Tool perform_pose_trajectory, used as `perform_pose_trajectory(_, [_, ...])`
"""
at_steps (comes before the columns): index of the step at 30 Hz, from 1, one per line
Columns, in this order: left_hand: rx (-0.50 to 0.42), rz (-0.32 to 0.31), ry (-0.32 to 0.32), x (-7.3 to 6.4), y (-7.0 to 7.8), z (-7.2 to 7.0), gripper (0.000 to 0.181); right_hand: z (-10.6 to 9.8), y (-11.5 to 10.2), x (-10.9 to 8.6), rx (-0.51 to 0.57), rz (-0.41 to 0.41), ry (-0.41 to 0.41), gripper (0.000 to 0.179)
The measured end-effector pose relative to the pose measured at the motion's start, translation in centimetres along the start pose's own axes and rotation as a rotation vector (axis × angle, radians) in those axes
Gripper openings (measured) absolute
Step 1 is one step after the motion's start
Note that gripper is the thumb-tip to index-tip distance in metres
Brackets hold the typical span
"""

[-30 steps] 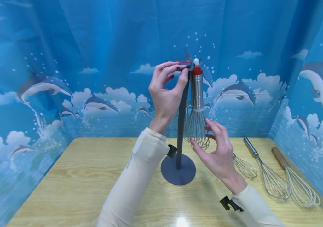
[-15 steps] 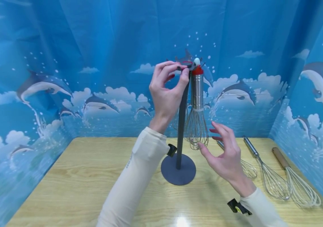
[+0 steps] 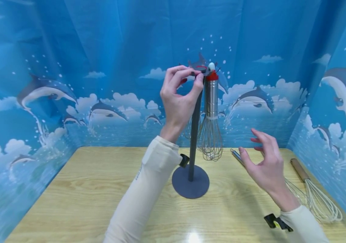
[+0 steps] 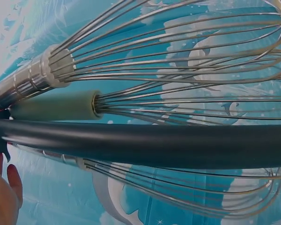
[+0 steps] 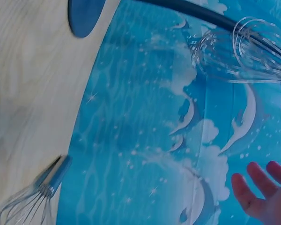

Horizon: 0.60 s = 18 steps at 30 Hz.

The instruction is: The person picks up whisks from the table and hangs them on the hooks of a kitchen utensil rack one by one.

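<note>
My left hand [image 3: 177, 101] pinches a black pole stand [image 3: 193, 145] bearing three wire whisks [image 3: 211, 101]; right hand [image 3: 267, 167] loose; three others [image 3: 320, 199] near bench [image 3: 100, 195]'s right edge.

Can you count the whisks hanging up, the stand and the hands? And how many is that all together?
Hanging whisks: 3
Dark stand: 1
Hands, left hand and right hand: 2
Total: 6

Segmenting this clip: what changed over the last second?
The right hand moved right, away from the red-topped whisk, uncovering a small whisk's handle. The left hand still pinches the top of the stand; the red-topped whisk still hangs there.
</note>
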<state>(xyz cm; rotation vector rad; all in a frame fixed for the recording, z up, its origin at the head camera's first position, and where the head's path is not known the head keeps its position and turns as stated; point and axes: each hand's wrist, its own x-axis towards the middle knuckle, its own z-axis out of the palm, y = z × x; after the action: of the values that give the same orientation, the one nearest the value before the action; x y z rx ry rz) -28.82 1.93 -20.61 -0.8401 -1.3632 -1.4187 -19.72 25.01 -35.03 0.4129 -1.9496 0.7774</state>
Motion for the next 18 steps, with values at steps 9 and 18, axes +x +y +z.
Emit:
perform_pose_trajectory(9, [0.065, 0.128, -0.005, -0.2, 0.2, 0.3, 0.017, -0.9, 2.3, -1.4, -0.202, 0.24, -0.254, 0.054])
perform_pose_trajectory(18, [0.148, 0.179, 0.035, -0.4, 0.3, 0.5, 0.017, -1.6, 4.9, -2.1, -0.353, 0.432, -0.722, 0.055])
